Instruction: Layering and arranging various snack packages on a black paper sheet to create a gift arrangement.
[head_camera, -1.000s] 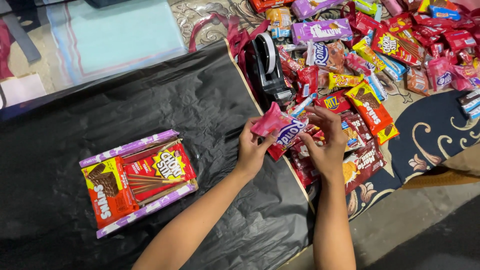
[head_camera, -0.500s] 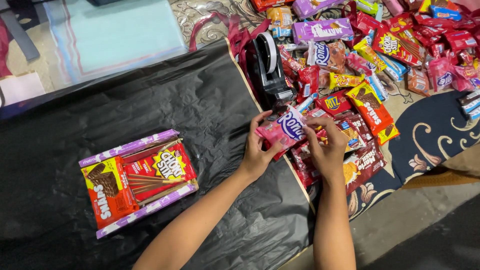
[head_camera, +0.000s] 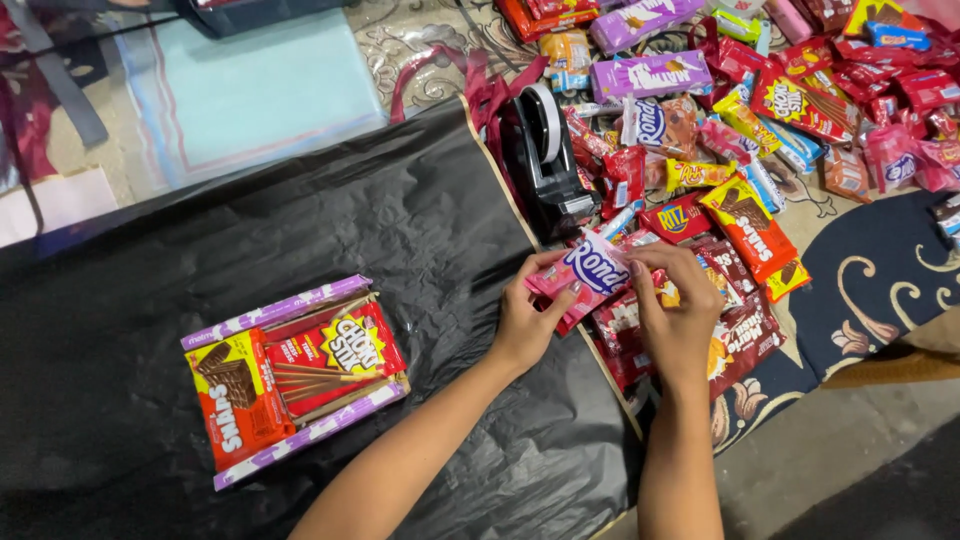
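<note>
Both hands, left hand (head_camera: 524, 322) and right hand (head_camera: 678, 310), pinch a pink snack packet (head_camera: 585, 274) beside the tape dispenser (head_camera: 545, 160); fingers hide its lower edge.

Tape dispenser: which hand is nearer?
Left. The left hand sits just below the black tape dispenser; the right hand is lower right, farther off.

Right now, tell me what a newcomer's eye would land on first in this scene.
First, the two hands at the centre: the left hand and right hand hold a pink snack packet between them, at the edge of the black sheet. Next, the colourful heap of snack packets spread over the patterned floor to the right, with a black tape dispenser beside it. On the sheet's left lies a bundle of red and yellow snack packs framed by purple bars.
</note>
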